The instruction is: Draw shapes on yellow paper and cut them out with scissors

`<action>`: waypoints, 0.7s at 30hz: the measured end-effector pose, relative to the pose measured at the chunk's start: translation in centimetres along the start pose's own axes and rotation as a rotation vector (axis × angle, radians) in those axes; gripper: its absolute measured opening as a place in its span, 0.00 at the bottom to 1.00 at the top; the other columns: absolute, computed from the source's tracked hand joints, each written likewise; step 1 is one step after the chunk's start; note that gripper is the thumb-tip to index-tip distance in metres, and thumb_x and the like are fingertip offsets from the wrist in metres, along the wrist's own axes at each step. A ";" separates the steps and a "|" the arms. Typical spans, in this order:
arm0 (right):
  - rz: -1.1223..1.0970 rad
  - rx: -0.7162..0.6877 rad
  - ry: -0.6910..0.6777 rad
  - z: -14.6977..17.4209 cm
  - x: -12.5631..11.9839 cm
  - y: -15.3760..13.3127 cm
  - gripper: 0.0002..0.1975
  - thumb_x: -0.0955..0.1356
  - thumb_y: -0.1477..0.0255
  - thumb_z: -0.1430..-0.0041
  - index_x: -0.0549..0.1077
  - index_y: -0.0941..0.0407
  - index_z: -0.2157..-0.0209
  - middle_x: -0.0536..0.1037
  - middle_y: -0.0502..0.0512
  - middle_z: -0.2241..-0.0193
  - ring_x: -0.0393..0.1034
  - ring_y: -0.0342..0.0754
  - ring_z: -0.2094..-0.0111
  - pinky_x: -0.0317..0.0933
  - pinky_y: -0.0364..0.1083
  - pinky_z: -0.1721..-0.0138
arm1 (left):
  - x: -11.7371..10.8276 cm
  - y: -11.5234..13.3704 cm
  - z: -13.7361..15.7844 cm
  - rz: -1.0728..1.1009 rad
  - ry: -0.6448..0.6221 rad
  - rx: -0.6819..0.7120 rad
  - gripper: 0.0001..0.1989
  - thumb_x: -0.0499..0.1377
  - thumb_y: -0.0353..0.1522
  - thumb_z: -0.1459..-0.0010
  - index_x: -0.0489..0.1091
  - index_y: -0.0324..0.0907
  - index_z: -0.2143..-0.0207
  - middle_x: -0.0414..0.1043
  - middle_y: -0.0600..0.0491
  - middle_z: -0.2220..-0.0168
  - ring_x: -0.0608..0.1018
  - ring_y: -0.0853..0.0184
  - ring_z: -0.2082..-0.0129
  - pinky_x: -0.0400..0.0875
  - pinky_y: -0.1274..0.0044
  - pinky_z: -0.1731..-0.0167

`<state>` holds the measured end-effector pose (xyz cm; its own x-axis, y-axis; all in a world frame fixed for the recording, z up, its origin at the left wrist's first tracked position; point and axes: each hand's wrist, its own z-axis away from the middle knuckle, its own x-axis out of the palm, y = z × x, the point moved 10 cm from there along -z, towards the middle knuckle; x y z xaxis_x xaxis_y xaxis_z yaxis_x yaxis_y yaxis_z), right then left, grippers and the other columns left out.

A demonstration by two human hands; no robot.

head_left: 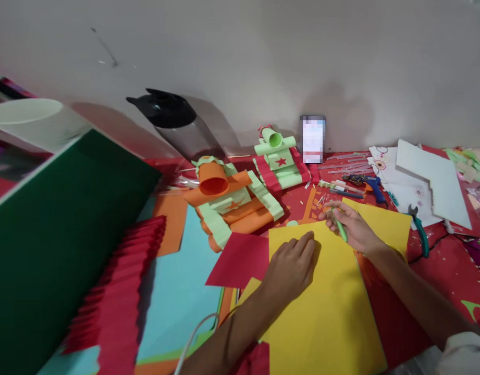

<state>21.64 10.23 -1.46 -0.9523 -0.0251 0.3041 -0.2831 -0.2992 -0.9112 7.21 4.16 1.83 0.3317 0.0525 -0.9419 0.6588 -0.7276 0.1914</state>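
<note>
Lighting's pretty meh here, kinda dim and flat, with the wall (240,62) going grey. Light seems to come from the left, since the bottle (177,120) and cup (36,125) throw soft shadows to the right. Left hand (288,265) drops a small one on the yellow paper (318,317) too. The green board (71,245) is super dark. Phone (312,139) screen glows washed-out white, all blocky pixels. Wide-angle stretch is obvious: the bottle leans, the cup's pulled sideways. Fine detail is a bit mushy.
</note>
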 end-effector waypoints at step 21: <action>0.336 -0.207 -0.050 1.0 1.6 -1.2 0.23 0.69 0.54 0.30 0.76 0.54 0.42 0.86 0.58 0.63 0.75 0.45 0.71 0.69 0.44 0.69 | -0.3 -0.6 -0.1 0.116 0.031 -0.008 0.08 0.56 0.28 0.30 0.74 0.42 0.53 0.79 0.46 0.41 0.77 0.56 0.59 0.73 0.65 0.59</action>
<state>20.60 9.54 0.36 -0.9905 -0.1368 -0.0121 0.0215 -0.0677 -0.9975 6.78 4.66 2.01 0.4262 -0.0105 -0.9046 0.6201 -0.7246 0.3006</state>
